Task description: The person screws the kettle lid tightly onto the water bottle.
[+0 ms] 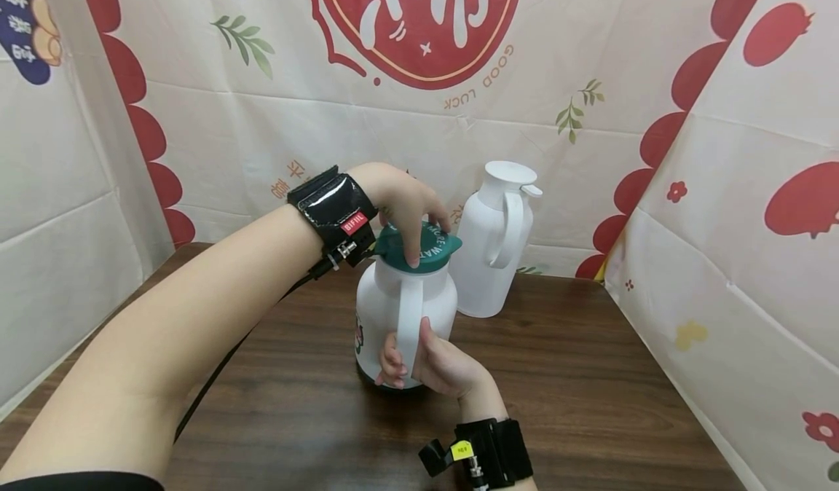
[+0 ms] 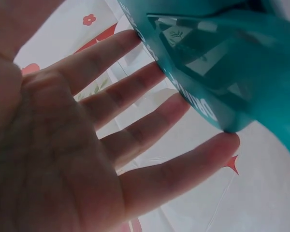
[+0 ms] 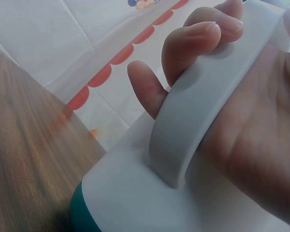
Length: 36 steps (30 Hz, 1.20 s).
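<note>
A white vacuum jug [image 1: 378,298] with a dark base stands on the table, its handle toward me. My left hand [image 1: 408,201] comes down over its green lid [image 1: 432,249], thumb on the near rim and fingers at the far side. In the left wrist view, several fingertips touch the lettered edge of the lid [image 2: 195,92]; the palm stays apart from it. My right hand [image 1: 448,366] holds the jug's handle [image 1: 409,316] low down. Fingers wrap around the handle [image 3: 208,101] in the right wrist view, with the little finger sticking out.
Behind and to the right stands a second white jug [image 1: 481,258], its handle facing right. The brown wooden table [image 1: 557,389] is enclosed by printed cloth [image 1: 406,134] at the back and sides. A black cable [image 1: 223,367] runs from the left wrist strap.
</note>
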Tool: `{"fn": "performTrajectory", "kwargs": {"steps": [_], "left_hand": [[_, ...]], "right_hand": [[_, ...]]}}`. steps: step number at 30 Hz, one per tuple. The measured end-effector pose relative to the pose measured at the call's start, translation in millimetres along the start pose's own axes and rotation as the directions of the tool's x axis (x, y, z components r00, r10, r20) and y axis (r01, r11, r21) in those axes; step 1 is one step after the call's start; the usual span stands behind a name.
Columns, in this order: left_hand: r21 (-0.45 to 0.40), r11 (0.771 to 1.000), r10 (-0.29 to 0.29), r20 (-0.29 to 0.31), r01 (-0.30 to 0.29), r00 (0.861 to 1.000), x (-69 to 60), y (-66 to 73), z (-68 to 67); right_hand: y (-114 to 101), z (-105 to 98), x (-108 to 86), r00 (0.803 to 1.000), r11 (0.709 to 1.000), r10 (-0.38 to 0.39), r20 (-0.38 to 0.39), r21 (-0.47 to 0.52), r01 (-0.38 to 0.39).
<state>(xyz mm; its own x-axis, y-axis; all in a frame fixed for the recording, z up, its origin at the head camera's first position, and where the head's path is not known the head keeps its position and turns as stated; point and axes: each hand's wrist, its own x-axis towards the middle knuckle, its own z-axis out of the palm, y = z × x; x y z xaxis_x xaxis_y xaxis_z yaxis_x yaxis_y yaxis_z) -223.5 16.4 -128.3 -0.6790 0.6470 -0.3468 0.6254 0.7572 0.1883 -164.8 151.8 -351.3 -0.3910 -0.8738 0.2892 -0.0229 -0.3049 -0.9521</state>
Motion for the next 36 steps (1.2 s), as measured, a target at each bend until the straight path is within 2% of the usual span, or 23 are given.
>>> {"fn": "performTrajectory", "kwargs": {"steps": [6, 12, 17, 27, 36], "left_hand": [[0.007, 1.000, -0.008, -0.005, 0.008, 1.000, -1.2, -0.6, 0.8], [-0.013, 0.999, -0.044, -0.092, 0.043, 0.995, -5.2, 4.1, -2.5], [0.012, 0.998, -0.062, -0.143, 0.064, 0.988, -7.1, 9.4, -3.7], [0.007, 0.993, -0.115, -0.141, 0.117, 0.983, -1.0, 12.9, 9.2], [0.057, 0.993, -0.098, -0.133, 0.106, 0.986, 0.5, 12.3, 6.6]], "right_hand": [[3, 0, 0.2, 1.000, 1.000, 0.002, 0.009, 0.012, -0.002], [4, -1, 1.3, 1.000, 1.000, -0.003, 0.009, 0.006, 0.003], [3, -2, 1.6, 1.000, 1.000, -0.007, 0.012, 0.008, 0.007], [3, -1, -0.5, 1.000, 1.000, 0.002, 0.003, 0.021, -0.002], [0, -2, -0.1, 1.000, 1.000, -0.013, 0.008, 0.014, 0.012]]}}
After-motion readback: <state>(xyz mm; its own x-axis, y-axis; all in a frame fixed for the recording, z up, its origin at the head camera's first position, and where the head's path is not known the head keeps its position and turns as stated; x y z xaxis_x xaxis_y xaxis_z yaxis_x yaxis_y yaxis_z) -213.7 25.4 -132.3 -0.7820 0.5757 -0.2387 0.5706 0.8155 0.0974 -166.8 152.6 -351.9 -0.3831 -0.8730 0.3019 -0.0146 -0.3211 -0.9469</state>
